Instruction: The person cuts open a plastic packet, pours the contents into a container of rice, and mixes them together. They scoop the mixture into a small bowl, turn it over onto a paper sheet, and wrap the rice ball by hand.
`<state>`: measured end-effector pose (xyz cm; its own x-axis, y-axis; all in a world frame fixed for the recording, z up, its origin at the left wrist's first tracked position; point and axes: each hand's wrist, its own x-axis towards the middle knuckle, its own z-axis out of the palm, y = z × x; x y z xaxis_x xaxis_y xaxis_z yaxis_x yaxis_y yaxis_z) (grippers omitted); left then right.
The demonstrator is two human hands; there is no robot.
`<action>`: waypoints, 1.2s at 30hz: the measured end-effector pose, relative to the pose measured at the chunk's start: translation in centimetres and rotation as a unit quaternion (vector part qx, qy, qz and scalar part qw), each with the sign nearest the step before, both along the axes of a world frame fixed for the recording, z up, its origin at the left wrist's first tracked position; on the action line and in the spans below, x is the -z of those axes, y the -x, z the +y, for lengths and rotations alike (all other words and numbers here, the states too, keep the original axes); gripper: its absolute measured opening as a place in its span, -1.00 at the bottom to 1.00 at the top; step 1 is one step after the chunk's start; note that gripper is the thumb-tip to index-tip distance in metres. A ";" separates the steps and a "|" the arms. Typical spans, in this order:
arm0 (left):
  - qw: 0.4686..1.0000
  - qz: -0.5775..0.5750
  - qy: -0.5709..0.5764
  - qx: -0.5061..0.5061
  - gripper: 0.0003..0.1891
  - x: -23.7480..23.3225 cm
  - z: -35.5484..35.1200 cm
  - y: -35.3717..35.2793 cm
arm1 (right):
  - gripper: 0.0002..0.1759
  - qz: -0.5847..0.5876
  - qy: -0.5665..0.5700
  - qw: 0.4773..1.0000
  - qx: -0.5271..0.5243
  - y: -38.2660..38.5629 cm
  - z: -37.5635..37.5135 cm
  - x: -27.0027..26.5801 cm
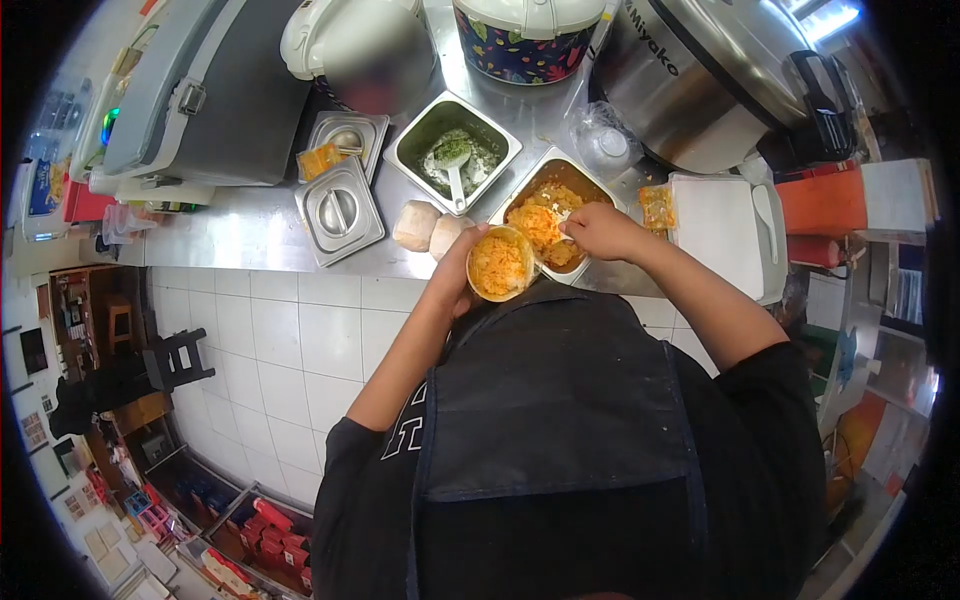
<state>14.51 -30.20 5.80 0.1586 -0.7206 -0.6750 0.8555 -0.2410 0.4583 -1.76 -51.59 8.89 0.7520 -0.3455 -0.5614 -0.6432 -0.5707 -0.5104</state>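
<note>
Apron (560, 400), orange-filled cup (499, 265), spoon (561, 213) in orange-filled pan (521, 187)

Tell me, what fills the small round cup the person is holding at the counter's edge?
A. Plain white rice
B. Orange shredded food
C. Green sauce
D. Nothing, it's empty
B: the cup in the left hand is heaped with orange shreds, the same stuff as in the metal tray that the right hand reaches into.
</note>
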 end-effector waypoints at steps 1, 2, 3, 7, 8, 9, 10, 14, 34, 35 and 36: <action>1.000 -0.003 -0.001 -0.003 -0.48 0.1 0.0 0.0 | -0.54 -0.002 -0.019 1.000 0.017 0.1 -0.2 0.3; 1.000 -0.002 -0.001 -0.002 -0.47 0.3 0.1 0.0 | -0.53 -0.004 -0.038 0.999 0.033 0.2 -0.4 0.5; 1.000 -0.001 0.000 -0.001 -0.46 -0.1 0.1 0.1 | -0.53 -0.005 -0.037 0.999 0.033 0.3 -0.5 0.6; 1.000 0.002 0.024 -0.007 -0.42 -1.2 0.9 -0.4 | -0.53 -0.029 -0.057 0.996 0.058 1.2 -0.9 0.9; 1.000 0.006 0.024 -0.013 -0.41 -1.3 1.2 -0.6 | -0.52 -0.038 -0.068 0.995 0.069 1.6 -1.0 1.0; 0.999 0.010 0.023 -0.019 -0.41 -1.3 1.5 -0.8 | -0.53 -0.041 -0.071 0.993 0.079 1.9 -1.0 0.8; 0.999 0.014 0.023 -0.026 -0.40 -1.5 1.7 -1.0 | -0.53 -0.044 -0.075 0.992 0.089 2.3 -1.1 0.6; 0.998 0.012 0.043 -0.043 -0.42 -2.7 2.2 -1.5 | -0.53 -0.048 -0.073 0.991 0.098 3.9 -1.8 0.0; 0.987 0.084 0.139 0.016 -0.26 -3.8 -7.7 2.4 | -0.79 -0.247 0.340 0.907 0.037 6.9 3.5 -9.2; 0.985 0.085 0.151 0.011 -0.23 -3.5 -8.0 2.6 | -0.79 -0.240 0.371 0.897 0.018 6.8 4.2 -9.0; 0.985 0.088 0.148 0.003 -0.22 -3.9 -8.3 2.8 | -0.79 -0.231 0.401 0.886 -0.001 6.7 4.6 -8.8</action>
